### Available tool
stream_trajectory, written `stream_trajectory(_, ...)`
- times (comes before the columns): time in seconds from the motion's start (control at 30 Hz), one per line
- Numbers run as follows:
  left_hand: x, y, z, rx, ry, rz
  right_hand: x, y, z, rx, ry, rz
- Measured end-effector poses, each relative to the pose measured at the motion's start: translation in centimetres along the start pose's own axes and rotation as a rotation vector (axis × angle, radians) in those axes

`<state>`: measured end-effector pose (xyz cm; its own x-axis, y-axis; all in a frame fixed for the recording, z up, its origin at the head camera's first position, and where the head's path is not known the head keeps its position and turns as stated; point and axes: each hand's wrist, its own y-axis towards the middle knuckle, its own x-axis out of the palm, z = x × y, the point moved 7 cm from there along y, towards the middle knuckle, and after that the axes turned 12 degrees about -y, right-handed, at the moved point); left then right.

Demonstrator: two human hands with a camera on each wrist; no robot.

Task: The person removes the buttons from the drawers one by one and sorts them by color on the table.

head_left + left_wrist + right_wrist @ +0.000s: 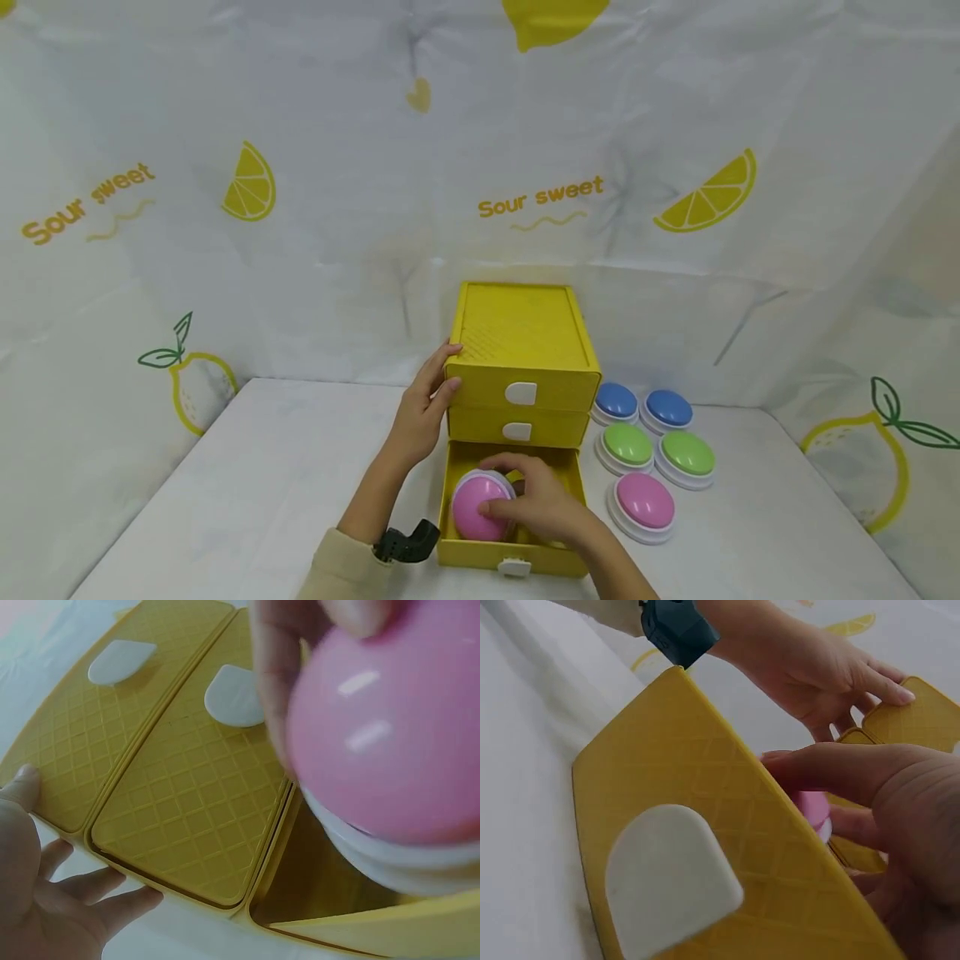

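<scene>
My right hand holds a pink push button by its edge, thumb on the pink dome and fingers at the white base. The button is tilted inside the pulled-out bottom drawer of a yellow three-drawer cabinet. In the left wrist view the pink dome looms large over the drawer. My left hand rests against the cabinet's left side near the top front corner, thumb on the front and fingers spread along the side. The drawer's front hides part of the button in the right wrist view.
Right of the cabinet on the white table lie two blue buttons, two green buttons and another pink button. The top two drawers are closed. A white lemon-print cloth hangs behind.
</scene>
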<state>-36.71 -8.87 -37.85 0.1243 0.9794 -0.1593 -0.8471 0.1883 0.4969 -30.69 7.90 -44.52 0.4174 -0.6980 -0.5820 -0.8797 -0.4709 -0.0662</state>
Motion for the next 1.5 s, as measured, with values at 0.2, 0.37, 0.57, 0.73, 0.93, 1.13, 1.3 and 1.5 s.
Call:
stream_trajectory(0.2,0.2,0.0,0.0,-0.001,-0.011,-0.007,-3.0,-2.0,0.1,0.062,0.057,0.139)
stream_trajectory(0.37,0.2,0.0,0.1,-0.006,-0.011,-0.007,-5.7,-4.3,0.9,0.134,0.108,0.233)
stream_trajectory(0.57,0.2,0.0,0.2,-0.010,-0.016,-0.013,-9.1,-7.2,2.9,0.229,0.123,0.356)
stream_trajectory(0.73,0.3,0.1,0.2,-0.010,-0.012,-0.016,-12.3,-10.0,5.3,0.305,0.105,0.441)
stream_trajectory(0.93,0.2,0.1,0.1,-0.004,-0.002,-0.009,-15.3,-12.8,9.0,0.357,0.119,0.502)
stream_trajectory(1.13,0.1,0.1,0.1,-0.002,-0.010,-0.017,-17.2,-15.0,12.5,0.478,0.126,0.513)
stream_trajectory(1.3,0.1,0.1,0.1,0.004,-0.010,-0.013,-17.6,-16.0,15.4,0.612,0.205,0.520)
stream_trajectory(1.5,0.1,0.0,0.0,0.000,-0.020,-0.019,-16.6,-17.0,18.6,0.726,0.178,0.508)
